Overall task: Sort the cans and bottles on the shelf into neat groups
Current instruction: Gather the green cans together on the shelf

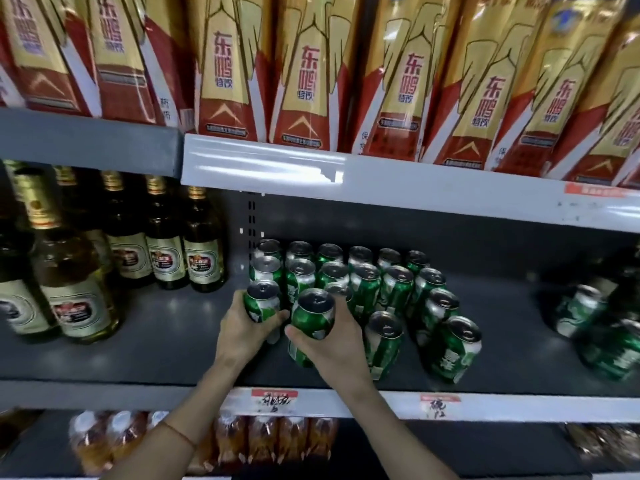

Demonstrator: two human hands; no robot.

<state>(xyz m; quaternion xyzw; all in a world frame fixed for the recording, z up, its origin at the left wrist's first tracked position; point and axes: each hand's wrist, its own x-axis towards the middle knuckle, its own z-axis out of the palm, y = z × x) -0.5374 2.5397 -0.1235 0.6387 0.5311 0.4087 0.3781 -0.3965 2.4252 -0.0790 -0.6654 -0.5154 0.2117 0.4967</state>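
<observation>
You are at the middle shelf [194, 348], partway into grouping the cans. Your left hand [242, 327] wraps round a can [261, 299] at the front left corner of the can block [349, 275]; your fingers curl across its side. Your right hand [332, 344] grips a second can [313, 313] just beside the first, thumb on its near side, fingers behind it. That can looks lifted or tilted above another can standing beneath it, though you cannot tell for sure.

The block stands in rows against the back wall, tidy at the rear and looser toward the front right, where two cans [415, 341] stand a little apart from the rows. More cans [588, 323] sit well apart at the far right, blurred. The bottles [166, 251] stand grouped on the left, separate from the cans.

The step in hand seems to be seating these two cans into the front row. Next, you likely need to set both down upright, touching their neighbours and in line with the columns behind. Lower the right can gently so it does not knock the one below. Then bring the front-right strays and the far-right cans into the block.
</observation>
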